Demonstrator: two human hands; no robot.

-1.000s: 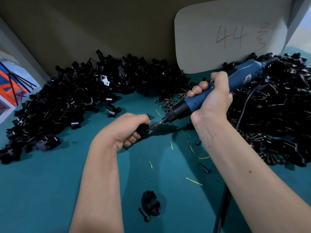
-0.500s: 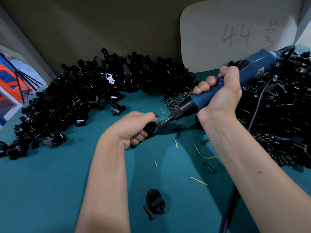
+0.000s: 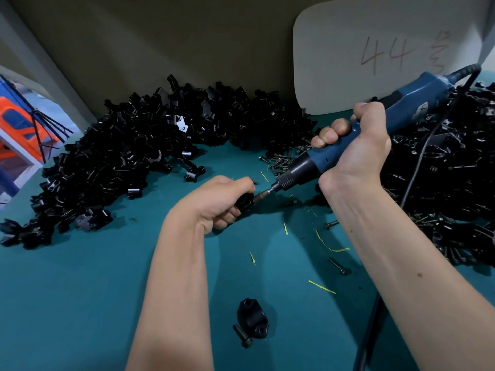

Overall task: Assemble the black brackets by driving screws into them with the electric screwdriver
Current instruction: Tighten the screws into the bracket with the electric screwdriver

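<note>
Left hand (image 3: 217, 202) is gripping a bracket (image 3: 245, 202) | right hand (image 3: 356, 148) is clamping the electric screwdriver (image 3: 348, 145), bit driving in | big heaps (image 3: 128, 156) of brackets are waiting, plenty left.

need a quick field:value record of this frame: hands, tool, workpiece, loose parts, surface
left hand: left hand grips a black bracket just above the table
right hand: right hand grips the electric screwdriver
tool: blue body, black nose, bit tip at the held bracket; cord trails off to the right
screw being driven: hidden by the fingers
spare bracket: spare bracket lies near the front, a loose screw beside it
stock: bracket pile at back left, another at right
surface: teal table
</note>
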